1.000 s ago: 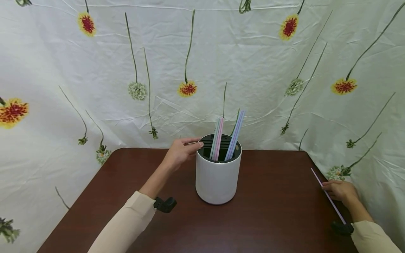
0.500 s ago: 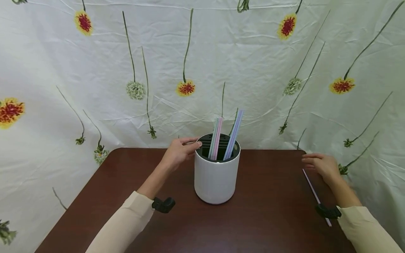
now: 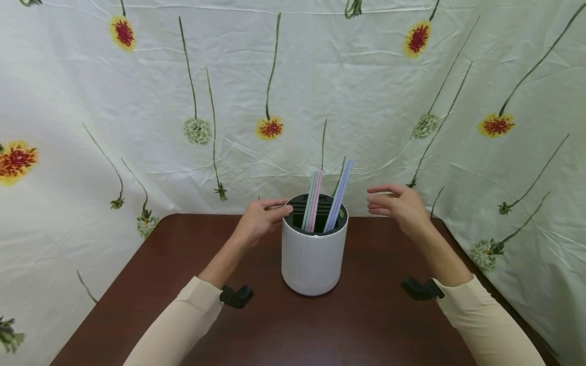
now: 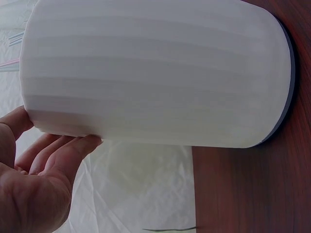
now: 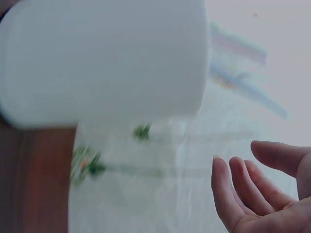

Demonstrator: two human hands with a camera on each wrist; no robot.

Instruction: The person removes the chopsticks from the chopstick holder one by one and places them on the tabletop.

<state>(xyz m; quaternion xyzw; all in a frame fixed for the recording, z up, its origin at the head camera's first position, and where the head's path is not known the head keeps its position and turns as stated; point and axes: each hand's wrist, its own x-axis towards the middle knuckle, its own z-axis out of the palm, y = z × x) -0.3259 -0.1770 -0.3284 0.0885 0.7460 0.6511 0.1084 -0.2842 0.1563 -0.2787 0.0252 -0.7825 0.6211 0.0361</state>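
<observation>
A white round holder [image 3: 313,267] with a dark slotted top stands upright on the table. Pastel straws lean out of it: a green and pink bunch [image 3: 313,198] and, to its right, a blue and purple bunch [image 3: 340,195]. My left hand [image 3: 258,222] holds the holder's left side, thumb at the rim and fingers against the outer wall, as the left wrist view also shows. To the right of the holder, my right hand [image 3: 397,206] is in the air with parted, loosely bent fingers and nothing between them. The holder looks blurred in the right wrist view.
The dark brown table [image 3: 366,325] ends just behind the holder. A white cloth [image 3: 151,91] printed with flowers hangs behind and at both sides. Each wrist wears a black camera strap, the left one [image 3: 236,297] near the holder's base.
My right hand let go of a purple straw on the table at the right, then moved left towards the holder. That straw is now hidden behind my right arm. My left hand stayed put.
</observation>
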